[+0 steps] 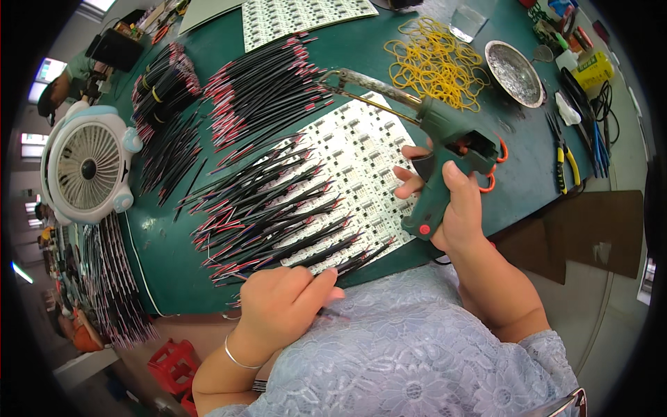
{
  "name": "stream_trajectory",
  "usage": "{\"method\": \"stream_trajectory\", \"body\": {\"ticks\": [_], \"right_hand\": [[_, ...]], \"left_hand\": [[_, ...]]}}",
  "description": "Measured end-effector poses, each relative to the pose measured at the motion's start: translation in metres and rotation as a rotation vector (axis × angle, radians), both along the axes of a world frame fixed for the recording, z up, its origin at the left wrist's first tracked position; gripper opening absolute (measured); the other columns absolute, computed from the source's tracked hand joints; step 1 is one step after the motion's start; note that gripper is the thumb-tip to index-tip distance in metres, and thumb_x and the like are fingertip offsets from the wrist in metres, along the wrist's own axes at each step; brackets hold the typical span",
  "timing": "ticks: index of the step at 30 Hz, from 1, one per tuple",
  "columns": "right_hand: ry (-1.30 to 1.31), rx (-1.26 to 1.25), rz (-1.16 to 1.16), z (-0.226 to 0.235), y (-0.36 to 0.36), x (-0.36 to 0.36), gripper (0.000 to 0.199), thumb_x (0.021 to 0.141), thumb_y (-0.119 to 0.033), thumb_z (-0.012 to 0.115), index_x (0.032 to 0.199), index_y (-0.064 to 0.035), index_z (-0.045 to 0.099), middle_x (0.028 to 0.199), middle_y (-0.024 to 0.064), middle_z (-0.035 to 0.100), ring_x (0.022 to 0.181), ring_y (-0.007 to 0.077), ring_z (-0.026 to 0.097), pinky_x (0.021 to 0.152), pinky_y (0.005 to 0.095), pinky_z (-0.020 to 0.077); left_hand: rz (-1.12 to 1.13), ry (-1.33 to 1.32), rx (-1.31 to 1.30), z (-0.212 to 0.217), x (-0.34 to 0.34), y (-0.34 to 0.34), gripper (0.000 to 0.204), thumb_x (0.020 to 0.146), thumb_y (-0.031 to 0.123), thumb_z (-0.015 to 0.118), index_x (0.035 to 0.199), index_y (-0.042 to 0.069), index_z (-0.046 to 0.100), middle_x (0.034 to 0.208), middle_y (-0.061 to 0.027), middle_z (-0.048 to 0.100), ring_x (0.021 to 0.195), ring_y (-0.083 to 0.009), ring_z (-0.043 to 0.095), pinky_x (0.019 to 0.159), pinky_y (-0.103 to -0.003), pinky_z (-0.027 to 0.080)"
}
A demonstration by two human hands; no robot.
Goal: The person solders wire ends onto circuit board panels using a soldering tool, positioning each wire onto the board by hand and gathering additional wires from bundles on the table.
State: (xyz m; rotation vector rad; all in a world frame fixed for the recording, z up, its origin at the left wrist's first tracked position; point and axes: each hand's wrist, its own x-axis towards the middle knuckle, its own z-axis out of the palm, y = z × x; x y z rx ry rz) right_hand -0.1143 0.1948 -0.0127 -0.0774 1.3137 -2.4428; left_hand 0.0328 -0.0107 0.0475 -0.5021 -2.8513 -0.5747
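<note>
At two o'clock the right hand (461,212) grips a green plastic soldering gun (442,126), part-hiding flat white circuit boards (367,161). At seven the left hand (283,302) curls beside slim black cables (267,201) overlapping the boards — whether gripping one, I cannot tell. Looped yellow bands (438,66) tangle at one.

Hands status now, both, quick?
Left hand: closed, fingers curled beside the black-sleeved wires; can't tell if it pinches one.
Right hand: closed around the green soldering gun's handle.
</note>
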Motion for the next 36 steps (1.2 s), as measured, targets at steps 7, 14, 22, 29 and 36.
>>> {"method": "stream_trajectory", "body": {"ticks": [7, 14, 22, 29, 36], "right_hand": [[0.059, 0.015, 0.048, -0.001, -0.009, 0.006, 0.047, 0.091, -0.030, 0.049, 0.127, -0.0008, 0.041, 0.114, 0.0234, 0.056, 0.070, 0.0233, 0.065, 0.094, 0.0446, 0.0441], [0.007, -0.016, -0.044, -0.011, -0.004, 0.008, 0.050, 0.089, -0.027, 0.051, 0.128, 0.0025, 0.039, 0.113, 0.0216, 0.057, 0.068, 0.0230, 0.063, 0.088, 0.0401, 0.0470], [-0.013, -0.042, -0.061, -0.012, -0.002, 0.011, 0.050, 0.088, -0.029, 0.053, 0.127, -0.0012, 0.039, 0.113, 0.0210, 0.055, 0.063, 0.0221, 0.061, 0.087, 0.0403, 0.0473], [-0.019, -0.040, -0.106, -0.015, 0.004, 0.011, 0.052, 0.090, -0.033, 0.052, 0.129, -0.0021, 0.039, 0.113, 0.0188, 0.055, 0.059, 0.0195, 0.059, 0.084, 0.0389, 0.0476], [0.025, 0.013, -0.090, -0.013, -0.004, 0.012, 0.053, 0.089, -0.034, 0.052, 0.129, -0.0009, 0.039, 0.112, 0.0182, 0.055, 0.059, 0.0187, 0.059, 0.083, 0.0390, 0.0467]], "left_hand": [[0.052, -0.098, -0.173, -0.024, 0.005, 0.004, 0.024, 0.061, 0.025, 0.071, 0.077, 0.013, 0.058, 0.069, -0.0002, 0.048, 0.060, -0.0183, 0.052, 0.051, -0.031, 0.041], [-0.040, 0.037, -0.225, -0.016, 0.003, 0.010, 0.011, 0.062, 0.014, 0.059, 0.071, 0.015, 0.052, 0.066, 0.0008, 0.043, 0.056, -0.0122, 0.047, 0.046, -0.027, 0.035], [0.064, -0.201, 0.039, -0.027, 0.004, -0.022, 0.012, 0.069, 0.010, 0.063, 0.081, 0.012, 0.061, 0.075, -0.0028, 0.054, 0.068, -0.0235, 0.058, 0.057, -0.035, 0.049], [0.655, 0.201, -0.103, 0.021, -0.045, -0.130, 0.019, 0.075, 0.009, 0.066, 0.094, 0.007, 0.061, 0.085, -0.0096, 0.059, 0.077, -0.0303, 0.052, 0.074, -0.039, 0.043], [0.673, -0.117, -0.407, -0.058, -0.054, -0.243, 0.073, 0.080, 0.044, 0.065, 0.142, 0.021, 0.035, 0.149, -0.0141, 0.024, 0.138, -0.0383, 0.020, 0.111, -0.051, 0.020]]}}
